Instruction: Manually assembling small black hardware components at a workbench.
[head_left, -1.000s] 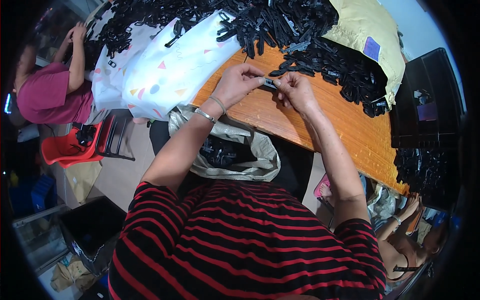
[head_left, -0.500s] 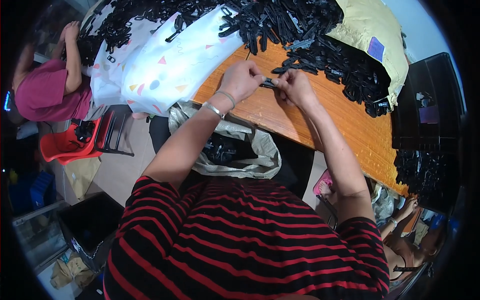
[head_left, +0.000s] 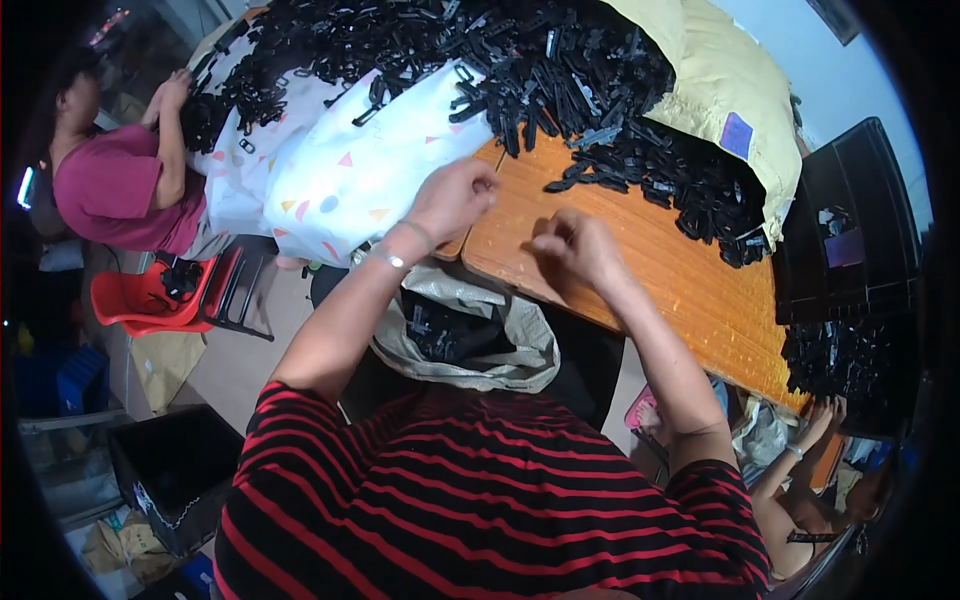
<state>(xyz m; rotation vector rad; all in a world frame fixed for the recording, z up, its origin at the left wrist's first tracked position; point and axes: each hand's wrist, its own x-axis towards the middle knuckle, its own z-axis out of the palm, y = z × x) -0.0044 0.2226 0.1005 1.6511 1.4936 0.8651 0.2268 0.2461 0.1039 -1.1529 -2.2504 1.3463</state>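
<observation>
Above the near edge of the wooden table, my left hand has its fingers loosely bent, with a gap between thumb and fingertips and no part visible in it. My right hand hovers a little to its right over bare wood, fingers curved and apart, also showing nothing held. A big heap of small black plastic parts spreads beyond both hands. Below them, at the table's front, hangs an open woven sack with black parts inside.
A white patterned sheet lies left of the table. A person in a maroon shirt sits there beside a red chair. A yellowish sack spills parts at the right. Another person's hand is near the lower right corner.
My hands have moved apart and nearer to me; the small black part they held together no longer shows. The view has shifted slightly, so the surroundings sit lower.
</observation>
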